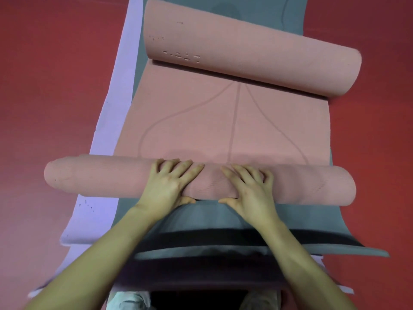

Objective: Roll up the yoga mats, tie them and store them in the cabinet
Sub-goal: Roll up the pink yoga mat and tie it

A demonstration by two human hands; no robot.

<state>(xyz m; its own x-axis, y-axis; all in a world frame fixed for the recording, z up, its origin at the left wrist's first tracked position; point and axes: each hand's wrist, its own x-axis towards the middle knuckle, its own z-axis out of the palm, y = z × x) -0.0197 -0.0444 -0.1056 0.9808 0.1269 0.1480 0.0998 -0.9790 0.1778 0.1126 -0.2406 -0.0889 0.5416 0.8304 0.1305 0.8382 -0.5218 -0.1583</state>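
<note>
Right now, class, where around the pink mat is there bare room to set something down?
Bare red floor lies left of the purple mat and right of the grey mat. The pink mat is crowded: rolls at both ends, hands on the near one.

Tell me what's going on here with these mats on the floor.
A person is rolling up a pink yoga mat, with the left hand and right hand on the near roll. The far end is curled too. The mat lies on a grey mat and a lilac mat on a red floor. Nothing is tied yet.
</note>
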